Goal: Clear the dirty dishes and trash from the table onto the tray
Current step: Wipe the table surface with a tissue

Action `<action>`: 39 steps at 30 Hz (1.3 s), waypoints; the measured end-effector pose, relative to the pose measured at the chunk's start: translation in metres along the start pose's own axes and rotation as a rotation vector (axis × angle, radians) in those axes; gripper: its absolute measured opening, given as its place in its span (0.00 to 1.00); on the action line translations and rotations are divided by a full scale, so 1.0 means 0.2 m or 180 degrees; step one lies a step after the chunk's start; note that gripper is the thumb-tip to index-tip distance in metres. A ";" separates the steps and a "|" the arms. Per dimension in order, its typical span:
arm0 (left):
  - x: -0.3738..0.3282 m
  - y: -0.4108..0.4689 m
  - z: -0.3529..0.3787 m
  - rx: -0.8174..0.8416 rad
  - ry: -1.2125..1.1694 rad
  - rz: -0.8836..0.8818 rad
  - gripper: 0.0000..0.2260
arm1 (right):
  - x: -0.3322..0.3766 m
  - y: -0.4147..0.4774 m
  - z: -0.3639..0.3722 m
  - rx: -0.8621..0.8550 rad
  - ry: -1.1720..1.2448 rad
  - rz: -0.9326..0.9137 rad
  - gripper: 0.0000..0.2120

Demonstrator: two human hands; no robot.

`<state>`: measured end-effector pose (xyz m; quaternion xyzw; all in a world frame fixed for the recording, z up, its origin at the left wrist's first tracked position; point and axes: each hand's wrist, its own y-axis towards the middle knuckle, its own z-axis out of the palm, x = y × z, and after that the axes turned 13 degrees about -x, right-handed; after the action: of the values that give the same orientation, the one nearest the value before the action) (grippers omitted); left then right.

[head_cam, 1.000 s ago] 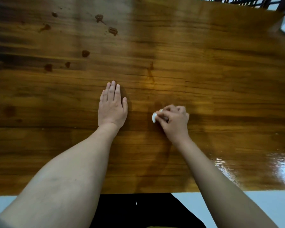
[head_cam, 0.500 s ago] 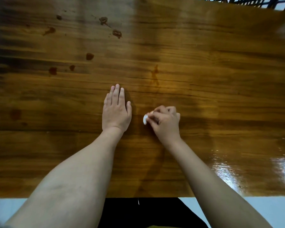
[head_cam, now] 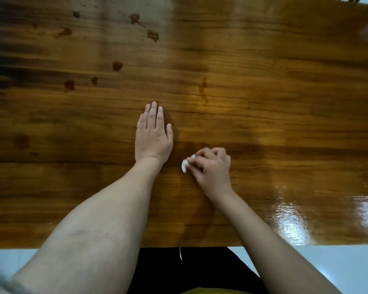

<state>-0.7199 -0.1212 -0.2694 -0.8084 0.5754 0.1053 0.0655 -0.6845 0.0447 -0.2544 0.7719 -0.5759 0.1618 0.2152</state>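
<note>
White tissue wad (head_cam: pixel 184 166), pinched in the curled right hand (head_cam: pixel 212 168), has slid across the wooden table (head_cam: pixel 285 102) closer to the flat, straight-fingered left hand (head_cam: pixel 153 141), suggesting the trash is secured and awaits transfer to a tray not in view.

Wide table (head_cam: pixel 274 115) offers passage everywhere; flat stains (head_cam: pixel 117 66) mark its far left

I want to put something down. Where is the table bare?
The whole right side of the table, beyond the right hand and its white wad, is bare. So is the near left, beside the left hand. The far left has dark spots; the middle holds both hands.
</note>
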 end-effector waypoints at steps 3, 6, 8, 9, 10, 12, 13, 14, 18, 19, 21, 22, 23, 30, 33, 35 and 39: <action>0.00 0.00 0.01 -0.0024 -0.0013 0.0012 0.25 | 0.00 0.04 0.01 -0.0093 0.0012 0.0004 0.05; 0.00 0.00 0.01 -0.0020 0.0001 0.0006 0.25 | -0.01 -0.07 -0.01 -0.0037 0.0073 -0.0131 0.07; 0.01 0.00 0.00 -0.0010 -0.0013 0.0021 0.25 | -0.02 -0.16 -0.02 0.0021 0.0109 -0.0203 0.08; 0.01 0.00 0.00 -0.0014 -0.0014 0.0019 0.25 | -0.03 -0.19 -0.02 0.0029 0.0133 -0.0191 0.08; 0.01 0.00 0.00 -0.0017 -0.0011 0.0017 0.25 | -0.04 -0.20 -0.02 0.0029 0.0136 -0.0170 0.08; 0.00 0.00 0.00 -0.0010 -0.0006 0.0010 0.25 | -0.04 -0.18 -0.01 0.0050 0.0104 -0.0164 0.08; 0.00 0.00 0.00 0.0000 -0.0011 0.0009 0.25 | -0.04 -0.16 -0.01 0.0060 0.0087 -0.0169 0.07; 0.01 0.00 0.00 0.0004 -0.0014 0.0009 0.25 | -0.04 -0.12 -0.01 0.0050 0.0065 -0.0173 0.07; 0.00 0.01 0.00 -0.0002 0.0009 -0.0014 0.25 | -0.05 0.15 0.00 -0.0114 -0.0124 0.0082 0.05; 0.00 0.01 0.00 -0.0005 0.0016 -0.0035 0.25 | -0.06 0.23 0.00 -0.0090 -0.0145 0.0161 0.06; 0.00 0.01 0.00 0.0002 0.0037 -0.0057 0.25 | -0.08 0.39 0.03 -0.0045 -0.0198 0.0223 0.08; 0.00 0.01 0.00 0.0012 0.0042 -0.0062 0.25 | -0.09 0.46 0.04 -0.0043 -0.0221 0.0236 0.09; -0.01 0.01 0.00 0.0028 0.0042 -0.0064 0.25 | -0.10 0.52 0.05 -0.0053 -0.0230 0.0267 0.10; -0.01 0.02 0.00 0.0050 0.0046 -0.0102 0.26 | -0.14 0.92 0.10 -0.0233 0.0012 0.0645 0.09; -0.01 0.02 -0.01 0.0084 0.0071 -0.0079 0.26 | -0.14 1.04 0.11 -0.0207 -0.0006 0.0704 0.09; -0.01 0.02 -0.01 0.0074 0.0045 -0.0081 0.26 | -0.14 1.06 0.11 -0.0203 -0.0021 0.0678 0.09; -0.02 0.02 -0.01 0.0040 0.0031 -0.0063 0.26 | -0.15 0.93 0.08 -0.0204 -0.0047 0.0602 0.09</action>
<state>-0.7236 -0.1194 -0.2669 -0.8142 0.5683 0.0970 0.0688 -0.8705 0.0156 -0.2567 0.7080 -0.6526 0.1572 0.2193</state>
